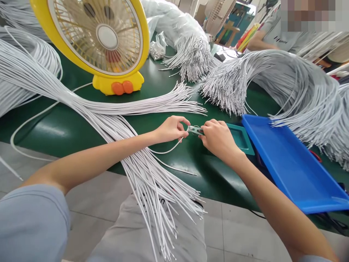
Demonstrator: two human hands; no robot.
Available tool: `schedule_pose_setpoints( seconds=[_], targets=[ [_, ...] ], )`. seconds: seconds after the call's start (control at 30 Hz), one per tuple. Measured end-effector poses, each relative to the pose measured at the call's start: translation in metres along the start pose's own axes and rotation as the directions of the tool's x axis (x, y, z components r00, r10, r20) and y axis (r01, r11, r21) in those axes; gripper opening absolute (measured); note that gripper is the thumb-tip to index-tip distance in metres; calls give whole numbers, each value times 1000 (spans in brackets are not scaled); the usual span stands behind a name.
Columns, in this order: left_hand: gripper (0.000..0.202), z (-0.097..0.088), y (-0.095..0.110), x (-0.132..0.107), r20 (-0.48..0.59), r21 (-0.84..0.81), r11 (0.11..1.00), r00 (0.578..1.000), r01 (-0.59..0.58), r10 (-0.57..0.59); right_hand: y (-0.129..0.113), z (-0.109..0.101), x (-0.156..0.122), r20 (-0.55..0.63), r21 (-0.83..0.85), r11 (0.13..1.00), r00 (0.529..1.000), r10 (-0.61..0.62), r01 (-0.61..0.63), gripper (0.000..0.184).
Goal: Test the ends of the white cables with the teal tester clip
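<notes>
My left hand (pixel 171 130) pinches the end of a white wire (pixel 174 147) between thumb and fingers. My right hand (pixel 219 137) is wrapped round a small pair of pliers (pixel 195 130) with greenish handles, most of which the fingers hide. The plier jaws point left and meet the wire at my left fingertips; whether they grip it I cannot tell. Under my left forearm lies a long bundle of white wires (pixel 152 171), its cut ends fanned over the table edge above my lap. A second fan of wires (pixel 152 103) lies just beyond my left hand.
A yellow fan (pixel 118 82) stands at the back left of the green table (pixel 81 127). At the right are a small green tray (pixel 240 138) and a blue tray (pixel 294 163). Wire bundles (pixel 294 72) are heaped behind them. A co-worker (pixel 283 34) sits across.
</notes>
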State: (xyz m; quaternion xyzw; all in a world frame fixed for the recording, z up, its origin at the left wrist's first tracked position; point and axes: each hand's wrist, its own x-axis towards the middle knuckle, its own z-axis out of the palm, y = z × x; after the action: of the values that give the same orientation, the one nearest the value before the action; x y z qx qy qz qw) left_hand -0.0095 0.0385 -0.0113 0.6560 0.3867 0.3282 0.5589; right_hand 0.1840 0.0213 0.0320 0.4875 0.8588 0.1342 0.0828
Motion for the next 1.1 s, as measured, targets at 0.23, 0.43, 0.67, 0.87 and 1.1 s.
schedule_pose_setpoints(
  seconds=[0.23, 0.43, 0.67, 0.87, 1.1],
  targets=[
    [28, 1, -2, -1, 2, 58, 998, 999, 32, -32, -3, -2, 3, 35, 81, 996, 999, 21, -24, 20],
    [25, 2, -2, -1, -28, 165, 986, 999, -18, 23, -2, 0, 0, 59, 138, 990, 998, 16, -24, 19],
    [26, 2, -1, -3, -19, 159, 987, 1000, -22, 25, 23, 10, -4, 10, 283, 954, 995, 103, -101, 34],
    [24, 1, 1, -4, -39, 92, 996, 999, 14, -10, 29, 13, -2, -74, 314, 936, 979, 190, -158, 44],
    [33, 2, 12, -8, -131, -68, 990, 985, -123, 113, 8, 5, -18, -465, 590, 802, 771, 435, -96, 37]
  ],
)
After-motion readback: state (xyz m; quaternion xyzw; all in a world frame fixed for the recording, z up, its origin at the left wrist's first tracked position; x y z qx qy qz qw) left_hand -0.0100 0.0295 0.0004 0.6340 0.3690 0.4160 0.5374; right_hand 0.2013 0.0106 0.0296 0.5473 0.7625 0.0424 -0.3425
